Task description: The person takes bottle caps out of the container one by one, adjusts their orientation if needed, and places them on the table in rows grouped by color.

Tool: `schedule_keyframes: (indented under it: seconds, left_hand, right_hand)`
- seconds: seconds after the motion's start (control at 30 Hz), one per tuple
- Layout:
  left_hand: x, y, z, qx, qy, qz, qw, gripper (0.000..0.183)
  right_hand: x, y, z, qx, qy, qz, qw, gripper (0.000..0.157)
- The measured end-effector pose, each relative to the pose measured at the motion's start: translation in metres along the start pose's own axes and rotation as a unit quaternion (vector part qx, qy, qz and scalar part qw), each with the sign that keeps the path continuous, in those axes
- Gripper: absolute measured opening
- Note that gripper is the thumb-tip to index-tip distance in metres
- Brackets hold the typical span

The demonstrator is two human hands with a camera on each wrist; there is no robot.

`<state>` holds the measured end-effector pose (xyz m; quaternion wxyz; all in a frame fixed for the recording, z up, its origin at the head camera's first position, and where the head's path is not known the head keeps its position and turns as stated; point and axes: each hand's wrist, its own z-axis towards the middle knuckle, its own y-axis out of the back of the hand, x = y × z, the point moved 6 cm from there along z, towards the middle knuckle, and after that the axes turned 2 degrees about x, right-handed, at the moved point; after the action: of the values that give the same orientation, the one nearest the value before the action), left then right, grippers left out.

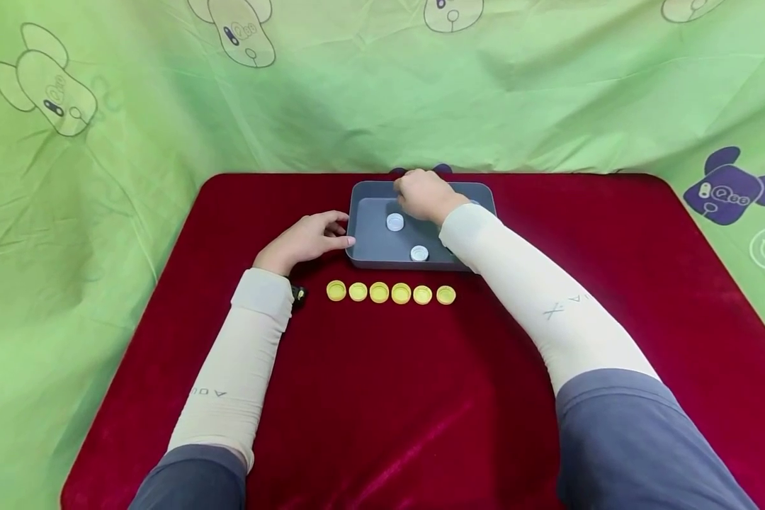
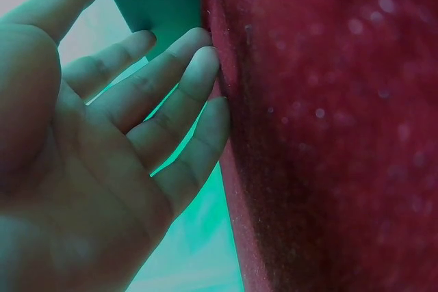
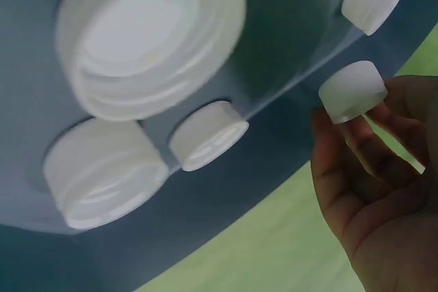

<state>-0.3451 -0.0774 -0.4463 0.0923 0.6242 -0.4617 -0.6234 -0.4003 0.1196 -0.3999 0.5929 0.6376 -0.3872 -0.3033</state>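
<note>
My right hand (image 1: 426, 195) is over the far part of a grey tray (image 1: 371, 244) and pinches a white bottle cap (image 3: 352, 91) between thumb and fingers. Other white caps lie in the tray, among them one (image 1: 394, 222) just below that hand in the head view and another (image 1: 419, 253) by the near wall. In the right wrist view a large white cap (image 3: 147, 32) is close to the camera. At the tray's left side is my left hand (image 1: 306, 237), its fingers loosely extended and its thumb and fingertips right at the tray wall.
Several yellow bottle caps (image 1: 379, 292) form a row on the red cloth (image 1: 382, 397), just in front of the tray. A small black object (image 1: 299, 294) shows beside the left wrist. Green printed fabric (image 1: 548, 92) hangs behind and around the table.
</note>
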Motion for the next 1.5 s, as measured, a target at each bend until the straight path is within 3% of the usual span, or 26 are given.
schedule_keyframes:
  seconds: [0.23,0.53,0.87,1.23,1.5]
  left_hand:
    - [0.000,-0.001,0.001,0.004,0.001,-0.001,1.0000,0.062]
    - [-0.002,0.003,0.001,0.006,-0.005,0.004,1.0000,0.062]
    - [-0.004,0.003,0.000,0.006,-0.008,-0.003,0.9999,0.062]
    - [-0.007,0.001,0.002,0.009,-0.010,-0.001,0.9999,0.062]
    - [-0.001,0.002,0.001,0.006,-0.008,-0.002,0.9999,0.062]
  right_hand:
    - [-0.004,-0.004,-0.004,0.009,0.012,-0.001,1.000,0.024]
    - [-0.002,0.005,-0.012,0.008,0.032,-0.008,0.999,0.019]
    - [0.002,0.010,-0.026,0.023,0.032,0.019,0.999,0.016]
    - [0.008,0.021,-0.040,0.020,0.075,0.004,0.997,0.021]
    - [0.023,0.031,-0.052,-0.013,0.119,-0.007,0.993,0.015]
